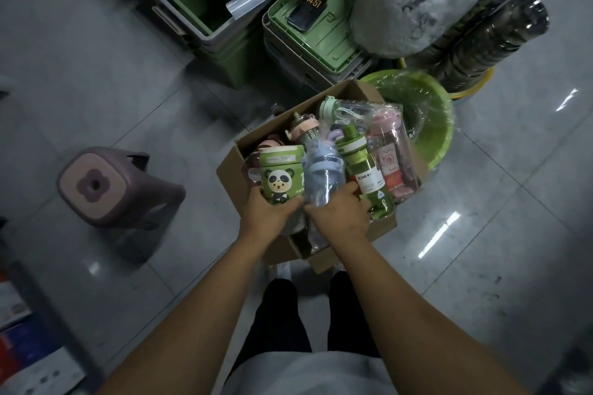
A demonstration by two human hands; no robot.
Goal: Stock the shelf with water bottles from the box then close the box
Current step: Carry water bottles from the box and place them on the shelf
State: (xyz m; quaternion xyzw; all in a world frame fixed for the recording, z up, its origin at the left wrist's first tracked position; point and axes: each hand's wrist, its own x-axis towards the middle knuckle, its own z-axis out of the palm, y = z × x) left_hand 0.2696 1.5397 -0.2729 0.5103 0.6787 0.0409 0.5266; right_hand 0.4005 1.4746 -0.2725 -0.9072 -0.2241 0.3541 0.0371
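we judge that the slick wrap on the blue bottle (322, 176) could slip in our grip, and lifting two at once could topple the green bottle (362, 167) leaning beside it in the crowded box (228, 170). our left hand (266, 213) curls round the panda bottle (280, 175) at the box's near edge; our right hand (338, 212) wraps its fingers round the blue bottle's base.

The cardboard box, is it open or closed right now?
Open: the cardboard box has its top uncovered, and the green panda bottle and others stick up out of it.
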